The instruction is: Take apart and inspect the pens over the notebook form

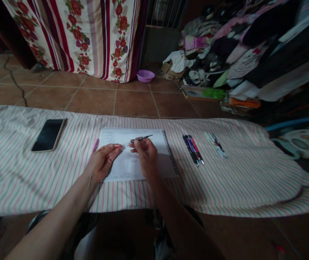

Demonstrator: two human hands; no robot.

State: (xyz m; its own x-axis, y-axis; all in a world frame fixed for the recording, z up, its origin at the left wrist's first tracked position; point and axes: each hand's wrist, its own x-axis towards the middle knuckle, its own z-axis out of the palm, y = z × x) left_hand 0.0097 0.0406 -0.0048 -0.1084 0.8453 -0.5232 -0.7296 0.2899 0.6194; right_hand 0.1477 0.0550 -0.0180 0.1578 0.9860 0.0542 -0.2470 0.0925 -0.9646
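Observation:
My right hand (145, 156) pinches a dark pen (141, 138) above a white spiral notebook (132, 153) lying on a striped cloth (224, 180). The pen points up and to the right. My left hand (103, 160) hovers beside it over the notebook's left part, fingers pressed together on a small pinkish piece (116, 146), perhaps a pen part. A pink pen (95, 145) lies at the notebook's left edge.
A black phone (48, 135) rests on the cloth to the left. Several pens (193, 149) and a white pen group (215, 144) lie to the right. Beyond are a tiled floor, a floral bedsheet (89, 36), a purple bowl (145, 76) and piled clothes (224, 47).

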